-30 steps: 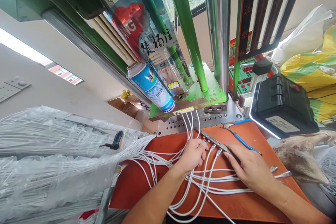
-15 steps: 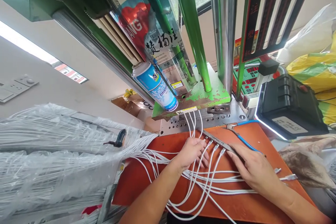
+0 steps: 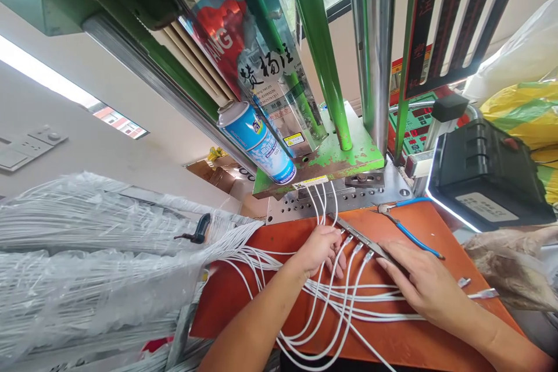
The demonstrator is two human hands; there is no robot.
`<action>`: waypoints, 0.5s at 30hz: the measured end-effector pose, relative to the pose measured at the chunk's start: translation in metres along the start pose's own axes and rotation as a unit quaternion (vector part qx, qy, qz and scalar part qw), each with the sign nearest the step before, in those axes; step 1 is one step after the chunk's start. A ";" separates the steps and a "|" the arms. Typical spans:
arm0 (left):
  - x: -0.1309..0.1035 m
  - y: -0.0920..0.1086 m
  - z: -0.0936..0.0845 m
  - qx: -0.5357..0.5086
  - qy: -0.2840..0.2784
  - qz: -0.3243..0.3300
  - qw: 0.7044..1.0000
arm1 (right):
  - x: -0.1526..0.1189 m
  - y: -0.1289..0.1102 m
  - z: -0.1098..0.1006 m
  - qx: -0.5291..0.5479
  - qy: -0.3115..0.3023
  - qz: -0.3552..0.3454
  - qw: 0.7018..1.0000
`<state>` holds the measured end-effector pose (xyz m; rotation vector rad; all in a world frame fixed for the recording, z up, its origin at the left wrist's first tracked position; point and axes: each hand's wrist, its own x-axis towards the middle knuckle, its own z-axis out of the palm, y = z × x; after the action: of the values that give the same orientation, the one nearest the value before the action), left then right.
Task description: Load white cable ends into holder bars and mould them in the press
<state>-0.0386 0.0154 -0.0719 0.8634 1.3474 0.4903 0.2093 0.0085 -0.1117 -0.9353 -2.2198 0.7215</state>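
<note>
My right hand (image 3: 429, 279) grips the near right end of a flat metal bar (image 3: 358, 237), which lies at a slant over the orange work surface. Along the bar's near edge sit several white cables (image 3: 347, 285) with metal-tipped connectors (image 3: 357, 249). At the far left end of the bar, my left hand (image 3: 323, 250) has its thumb and forefinger pinched on a cable connector; the other fingers are curled beneath, among the cables. The pinched tip is mostly hidden by the fingers. Farther back, white cables (image 3: 324, 203) run out from under the green press plate (image 3: 349, 163).
A blue-and-white spray can (image 3: 261, 142) leans on the press. Blue-handled pliers (image 3: 412, 232) lie right of the bar on the orange surface (image 3: 261, 238). Plastic-wrapped cable bundles (image 3: 96, 267) fill the left. A black case (image 3: 488, 180) stands at right, near loose connectors (image 3: 482, 293).
Both hands keep their grips, and the bar stays almost in place. The view has shifted slightly.
</note>
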 end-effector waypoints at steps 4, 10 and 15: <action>0.000 0.001 0.009 0.032 0.032 0.004 0.999 | -0.003 0.002 -0.003 0.018 -0.016 -0.001 1.000; -0.014 0.010 0.010 0.114 0.070 0.017 0.991 | -0.001 0.004 -0.004 0.016 -0.013 0.043 0.999; -0.053 0.007 0.034 0.378 0.276 0.184 0.865 | -0.001 0.004 0.002 -0.030 0.027 0.018 0.999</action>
<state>-0.0148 -0.0286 -0.0337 1.7443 1.9623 0.5254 0.2095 0.0096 -0.1161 -1.0151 -2.1935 0.6417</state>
